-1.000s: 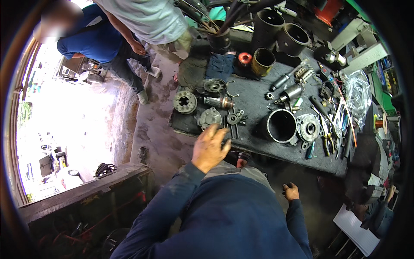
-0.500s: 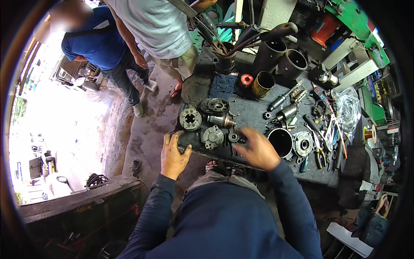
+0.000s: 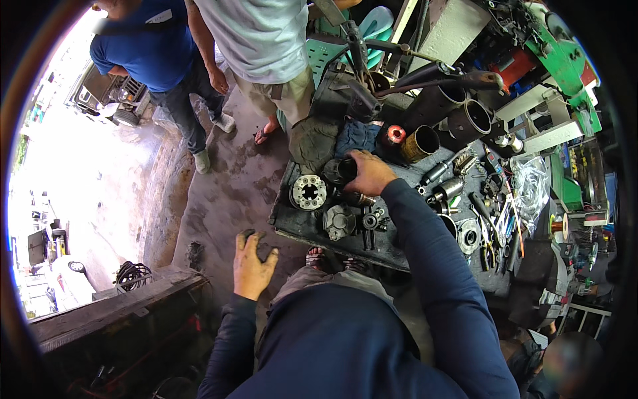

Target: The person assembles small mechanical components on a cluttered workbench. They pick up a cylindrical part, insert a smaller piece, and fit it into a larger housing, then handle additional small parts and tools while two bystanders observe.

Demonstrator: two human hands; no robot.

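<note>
Workbench (image 3: pixel 292 223), dark, crowded w/ metal parts. R hand (image 3: pixel 369 173) reaches far across it, fingers curled down onto a black round part (image 3: pixel 344 169) just beyond fingertips; grip can't tell. Toothed disc (image 3: pixel 309 192) sits left of those fingers. L hand (image 3: pixel 252 266) spread wide, off bench, farther away.

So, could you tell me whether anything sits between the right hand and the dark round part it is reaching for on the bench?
Nothing visible does. The right hand is already on the dark round part, fingers wrapped over its rim. The left hand hangs clear of the bench.
</note>
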